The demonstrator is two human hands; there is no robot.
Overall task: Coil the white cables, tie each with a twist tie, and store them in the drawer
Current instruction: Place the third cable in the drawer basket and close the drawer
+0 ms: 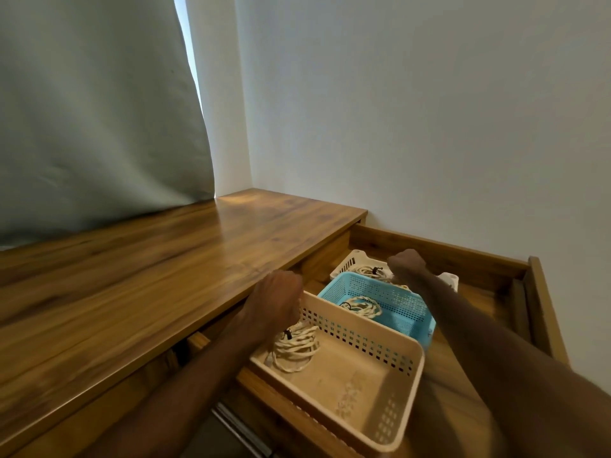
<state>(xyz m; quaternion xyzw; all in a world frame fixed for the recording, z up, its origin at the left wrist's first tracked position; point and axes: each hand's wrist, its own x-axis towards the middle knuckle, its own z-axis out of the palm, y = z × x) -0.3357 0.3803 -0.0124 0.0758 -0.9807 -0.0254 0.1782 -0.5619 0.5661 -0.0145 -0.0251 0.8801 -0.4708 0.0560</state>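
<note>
Beige basket (408,401) holds a tied coil (296,347) beneath the left hand (274,302); right hand (406,266) curls farther back; neither grip can be told. Storing seems done; next, close the drawer (463,256).

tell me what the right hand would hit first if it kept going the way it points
Probably the white basket, or the coiled cable in it: the right hand is at its near edge, pointing toward it. How high the hand is above it is unclear.

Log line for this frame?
drawer open; near coil in beige basket; middle coil in blue basket; far coil in white basket; left hand curled at near coil; right hand curled over white basket; grips unclear
</note>
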